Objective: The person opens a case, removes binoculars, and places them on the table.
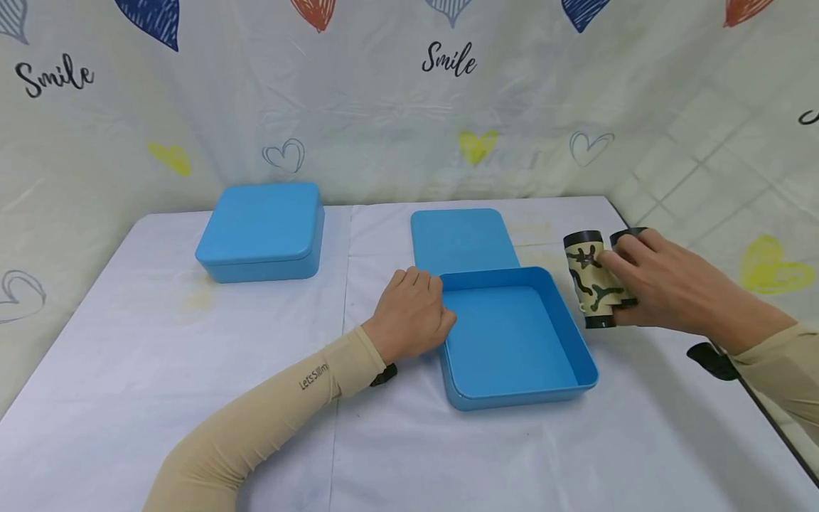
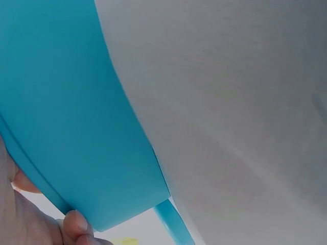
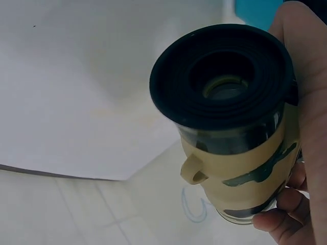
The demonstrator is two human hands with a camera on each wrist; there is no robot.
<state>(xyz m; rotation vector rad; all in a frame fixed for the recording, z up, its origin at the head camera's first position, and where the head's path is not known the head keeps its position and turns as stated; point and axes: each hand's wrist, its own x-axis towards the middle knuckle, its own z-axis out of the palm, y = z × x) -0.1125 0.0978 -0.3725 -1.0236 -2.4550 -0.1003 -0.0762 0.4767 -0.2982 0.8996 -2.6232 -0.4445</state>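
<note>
My right hand grips a pair of camouflage toy binoculars, tan with dark patches and black ends, just right of an open blue box. In the right wrist view one black eyepiece or lens end of the binoculars faces the camera, with fingertips curled beneath the barrel. My left hand holds the left wall of the open box. The left wrist view shows the outside of that blue wall, with fingertips at its rim. Nothing lies inside the box.
A flat blue lid lies behind the open box, touching or close to its back wall. At the back left stands another blue box with its lid on. A white cloth covers the table; a patterned curtain hangs behind it.
</note>
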